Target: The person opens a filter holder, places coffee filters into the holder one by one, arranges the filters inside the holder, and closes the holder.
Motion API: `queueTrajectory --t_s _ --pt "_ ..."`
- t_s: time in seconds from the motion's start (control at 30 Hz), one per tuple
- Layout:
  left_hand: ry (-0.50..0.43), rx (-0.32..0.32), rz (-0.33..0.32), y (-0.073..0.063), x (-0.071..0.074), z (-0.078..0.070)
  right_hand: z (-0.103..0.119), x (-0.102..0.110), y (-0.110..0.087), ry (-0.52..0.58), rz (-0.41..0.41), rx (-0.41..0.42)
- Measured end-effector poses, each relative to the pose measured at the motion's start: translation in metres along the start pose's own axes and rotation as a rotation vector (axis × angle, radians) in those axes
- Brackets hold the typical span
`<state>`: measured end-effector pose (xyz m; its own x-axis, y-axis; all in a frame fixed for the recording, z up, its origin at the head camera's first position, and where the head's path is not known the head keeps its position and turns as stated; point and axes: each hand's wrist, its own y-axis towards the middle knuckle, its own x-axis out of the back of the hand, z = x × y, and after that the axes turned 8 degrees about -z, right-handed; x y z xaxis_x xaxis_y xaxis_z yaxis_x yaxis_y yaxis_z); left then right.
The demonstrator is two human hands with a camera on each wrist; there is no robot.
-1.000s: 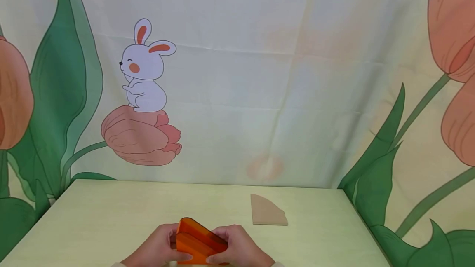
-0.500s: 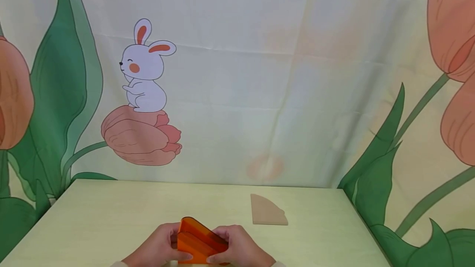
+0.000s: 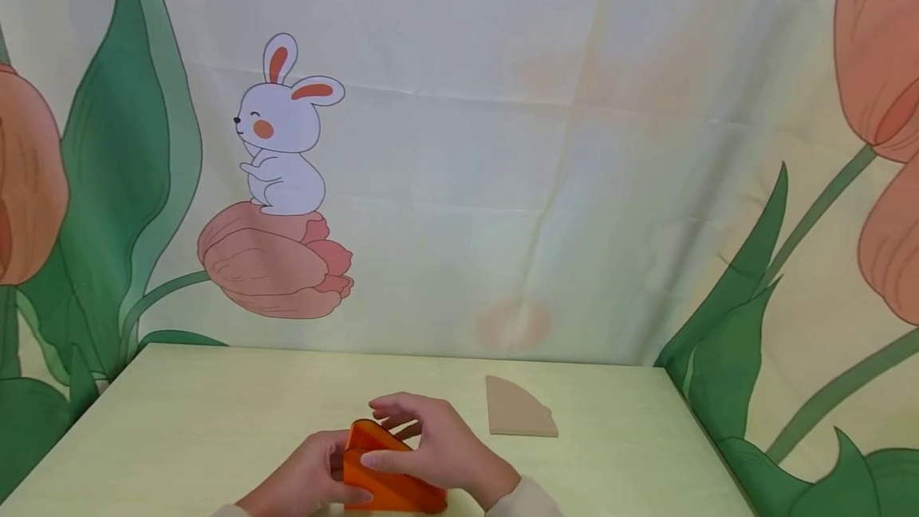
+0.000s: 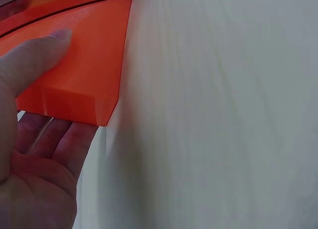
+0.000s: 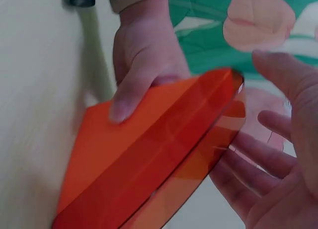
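An orange wedge-shaped plastic case [image 3: 391, 491] stands on edge at the table's near side. My left hand [image 3: 316, 471] grips its left end, thumb on the front face and fingers behind. In the left wrist view, the thumb lies flat on the case's smooth orange face [image 4: 92, 55], with the fingers curled under its narrow side. A darker translucent part runs along the sloped edge, seen in the right wrist view of the case [image 5: 154, 144]. My right hand [image 3: 448, 449] is over that slope, thumb and fingers spread apart around the top edge, holding nothing.
A flat tan wedge-shaped piece [image 3: 518, 412] lies on the pale table [image 3: 625, 453], beyond and right of my hands. Behind the table hangs a cloth backdrop [image 3: 459, 246] printed with a rabbit and tulips.
My right hand has let go of the case's right end and moved up and left over its sloped top, fingers spreading. The left hand keeps its grip; the case has stayed nearly still.
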<state>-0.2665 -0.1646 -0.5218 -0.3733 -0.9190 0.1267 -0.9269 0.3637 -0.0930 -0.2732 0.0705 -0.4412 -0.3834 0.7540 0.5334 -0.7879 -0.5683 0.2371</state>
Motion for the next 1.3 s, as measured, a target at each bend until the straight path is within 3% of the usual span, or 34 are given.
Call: queueTrajectory --t_s 0.17,0.43,0.7,0.87,1.1,1.3 --pt "0.019 -0.015 0.017 0.001 0.001 0.000 0.020 -0.008 0.009 -0.117 -0.034 0.081" --pt "0.024 -0.039 0.036 0.001 0.002 0.002 0.027 -0.019 0.017 -0.227 -0.080 -0.028" --pt "0.012 -0.072 0.057 -0.001 0.003 0.001 0.032 -0.019 0.019 -0.301 -0.075 -0.027" --pt "-0.007 -0.056 0.061 -0.002 0.002 -0.001 0.034 -0.012 0.015 -0.257 -0.090 -0.038" --pt "-0.011 0.053 0.009 -0.003 0.000 -0.003 0.036 0.007 0.005 -0.129 -0.124 -0.084" --pt "0.020 0.048 -0.025 -0.003 -0.002 -0.002 0.031 0.027 -0.004 -0.085 -0.139 -0.073"
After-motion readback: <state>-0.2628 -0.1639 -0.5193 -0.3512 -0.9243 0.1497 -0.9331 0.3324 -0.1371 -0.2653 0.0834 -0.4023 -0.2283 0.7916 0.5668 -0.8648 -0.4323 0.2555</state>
